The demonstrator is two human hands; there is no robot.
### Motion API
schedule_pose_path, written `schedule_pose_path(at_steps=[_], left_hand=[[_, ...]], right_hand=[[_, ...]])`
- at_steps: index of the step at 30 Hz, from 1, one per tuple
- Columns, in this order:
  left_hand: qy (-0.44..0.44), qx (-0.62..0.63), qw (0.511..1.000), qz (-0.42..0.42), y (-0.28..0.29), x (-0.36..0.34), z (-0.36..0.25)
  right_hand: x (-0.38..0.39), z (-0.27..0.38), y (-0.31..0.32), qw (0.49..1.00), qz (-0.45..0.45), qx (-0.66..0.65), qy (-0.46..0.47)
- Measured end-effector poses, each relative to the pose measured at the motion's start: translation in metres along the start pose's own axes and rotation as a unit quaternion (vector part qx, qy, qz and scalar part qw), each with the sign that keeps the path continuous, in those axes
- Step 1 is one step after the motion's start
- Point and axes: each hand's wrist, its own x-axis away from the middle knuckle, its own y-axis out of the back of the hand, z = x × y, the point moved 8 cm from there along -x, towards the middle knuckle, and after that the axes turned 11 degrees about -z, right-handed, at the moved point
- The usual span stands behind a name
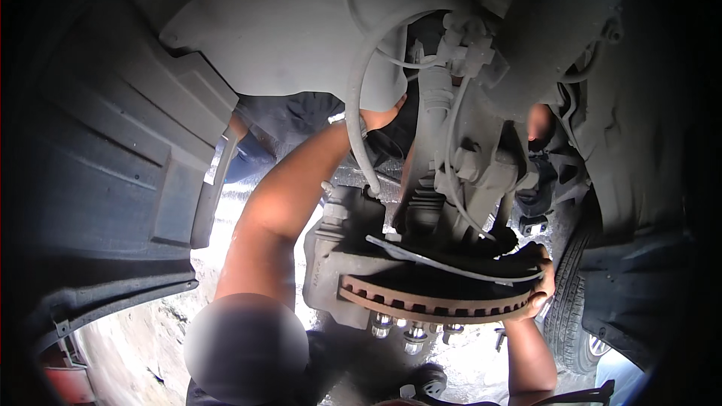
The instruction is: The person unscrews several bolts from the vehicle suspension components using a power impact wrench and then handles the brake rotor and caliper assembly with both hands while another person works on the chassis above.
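Observation:
Inside a car's wheel well, a rusty vented brake disc (436, 304) sits edge-on with a thin dust shield (451, 263) above it. My right hand (543, 289) is closed round the right edge of the disc, close to the shield. On the disc's left side is the grey brake caliper (323, 278), with a hose (359, 105) curving up from it. My left arm reaches up past the caliper, and my left hand (380, 116) is beside the hose, under the light grey liner (286, 30). Its fingers are partly hidden.
A shock absorber (435, 98) and a thin cable (453, 135) run down the middle. Shiny wheel nuts (415, 340) show below the disc. A dark fender liner (113, 150) walls the left; a tyre (568, 308) stands at right. A person in dark clothes (289, 120) is beyond.

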Motion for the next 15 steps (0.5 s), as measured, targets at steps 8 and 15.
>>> schedule_pose_path(at_steps=[8,15], left_hand=[[0.301,0.354,0.882,0.078,0.042,0.085,0.027],[0.606,0.548,0.566,0.110,0.116,0.243,0.094]], right_hand=[[-0.007,0.006,-0.001,0.998,0.005,0.045,0.038],[-0.019,0.023,-0.020,0.997,-0.027,0.069,0.015]])
